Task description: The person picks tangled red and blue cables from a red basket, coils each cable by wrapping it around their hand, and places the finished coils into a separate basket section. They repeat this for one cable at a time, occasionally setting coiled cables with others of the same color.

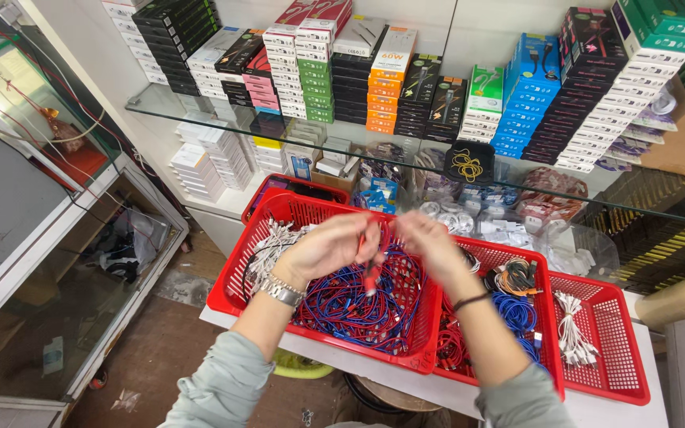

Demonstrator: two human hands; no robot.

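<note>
Both hands, the left hand [328, 247] and right hand [426, 238], pinch what looks like one red cable [369, 273] above the red basket [235, 273], where many tangled cables [354, 305] wait.

Small phone-accessory shop, glass shelf [223, 119] stacked with boxed cables [382, 79], red baskets [596, 372] of loose cables

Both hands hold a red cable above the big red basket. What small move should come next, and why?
Probably lift the red cable a little higher. The left hand and the right hand pinch it close together over the red basket, and its lower end hangs down into the tangled blue and red cables. Raising it should show whether it comes free.
</note>
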